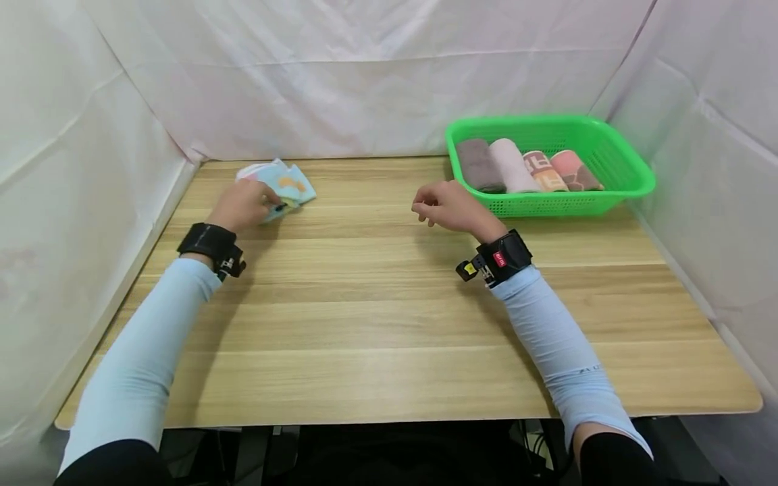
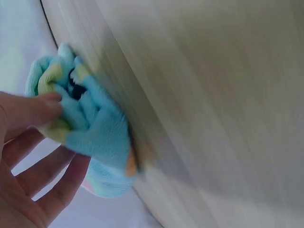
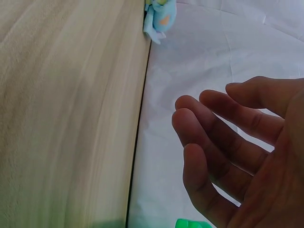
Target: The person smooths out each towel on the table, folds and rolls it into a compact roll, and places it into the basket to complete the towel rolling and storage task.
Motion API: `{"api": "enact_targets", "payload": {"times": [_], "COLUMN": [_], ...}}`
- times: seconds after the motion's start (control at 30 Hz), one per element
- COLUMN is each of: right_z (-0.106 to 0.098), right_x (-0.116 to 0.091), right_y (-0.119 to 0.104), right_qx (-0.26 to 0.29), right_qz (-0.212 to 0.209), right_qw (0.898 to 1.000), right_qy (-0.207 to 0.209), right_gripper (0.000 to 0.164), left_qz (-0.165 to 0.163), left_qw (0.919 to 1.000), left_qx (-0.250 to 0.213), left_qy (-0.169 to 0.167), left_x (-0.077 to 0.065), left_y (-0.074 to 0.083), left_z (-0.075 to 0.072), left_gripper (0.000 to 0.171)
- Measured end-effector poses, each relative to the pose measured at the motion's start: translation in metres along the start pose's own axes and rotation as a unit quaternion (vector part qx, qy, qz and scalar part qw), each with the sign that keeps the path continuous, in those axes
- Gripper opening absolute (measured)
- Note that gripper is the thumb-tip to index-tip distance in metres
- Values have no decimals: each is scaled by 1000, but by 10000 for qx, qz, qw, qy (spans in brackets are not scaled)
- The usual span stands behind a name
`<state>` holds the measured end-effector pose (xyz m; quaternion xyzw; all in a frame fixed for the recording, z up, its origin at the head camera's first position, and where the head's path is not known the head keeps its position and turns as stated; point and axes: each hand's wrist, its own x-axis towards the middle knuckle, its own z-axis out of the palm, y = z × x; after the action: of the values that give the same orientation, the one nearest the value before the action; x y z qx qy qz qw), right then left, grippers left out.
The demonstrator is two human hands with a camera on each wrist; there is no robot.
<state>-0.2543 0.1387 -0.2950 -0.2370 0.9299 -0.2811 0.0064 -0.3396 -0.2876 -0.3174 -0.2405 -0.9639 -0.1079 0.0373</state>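
A light blue towel (image 1: 286, 181) with orange, yellow and dark patches lies crumpled at the far left of the table. My left hand (image 1: 244, 204) pinches its near edge; in the left wrist view the thumb presses on the folds of the towel (image 2: 97, 126) and the fingers reach beneath it. Above the table, just left of a green basket (image 1: 550, 206), hovers my right hand (image 1: 452, 206). Its fingers are loosely bent with nothing between them, as the right wrist view shows of that hand (image 3: 237, 147).
Inside the basket lie a grey rolled towel (image 1: 480, 165), a pale pink one (image 1: 513, 165), a brown and orange patterned one (image 1: 545, 172) and a pink and brown one (image 1: 575, 171). White cloth walls (image 1: 365, 88) enclose the wooden table (image 1: 365, 304) at the back and sides.
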Motion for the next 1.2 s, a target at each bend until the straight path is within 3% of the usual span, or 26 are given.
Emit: {"api": "enact_targets", "payload": {"times": [0.1, 0.27, 0.47, 0.6, 0.73, 0.8, 0.87, 0.97, 1.1, 1.2], "right_z": [4, 13, 24, 24, 13, 5, -1, -4, 8, 22], "right_x": [3, 4, 6, 7, 5, 3, 2, 2, 6, 8], "right_y": [-2, -5, -15, -22, -24, -23, -20, -13, -3, -2], "right_qx": [-67, 48, 167, 484, 613, 448, 349, 527, 570, 109], "right_qz": [-108, -188, 43, 139, 15, -139, -218, -226, -92, 128], "right_qw": [9998, 9993, 9997, 9984, 9948, 9948, 9971, 9983, 9941, 9913], "right_qy": [-142, -306, -166, 246, 815, 904, 635, -112, -923, -1303], "right_gripper": [26, 26, 38, 28, 15, 13, 13, 15, 19, 31], "left_qz": [390, 1057, 1857, 2034, 1887, 1887, 1937, 2001, 1520, 1033], "left_qw": [9990, 9915, 9688, 9575, 9519, 9462, 9443, 9452, 9697, 9866], "left_qx": [-214, -759, -1595, -1882, -2048, -2223, -2308, -2385, -1736, -1230], "left_qy": [-60, -53, 377, 794, 1280, 1399, 1325, 984, 806, 284], "left_x": [0, 0, 2, 5, 7, 6, 7, 10, 18, 22], "left_y": [36, 95, 156, 181, 190, 189, 186, 179, 172, 167], "left_z": [5, 14, 21, 22, 19, 17, 16, 19, 27, 35], "left_gripper": [32, 22, 9, 15, 28, 33, 35, 35, 34, 37]}}
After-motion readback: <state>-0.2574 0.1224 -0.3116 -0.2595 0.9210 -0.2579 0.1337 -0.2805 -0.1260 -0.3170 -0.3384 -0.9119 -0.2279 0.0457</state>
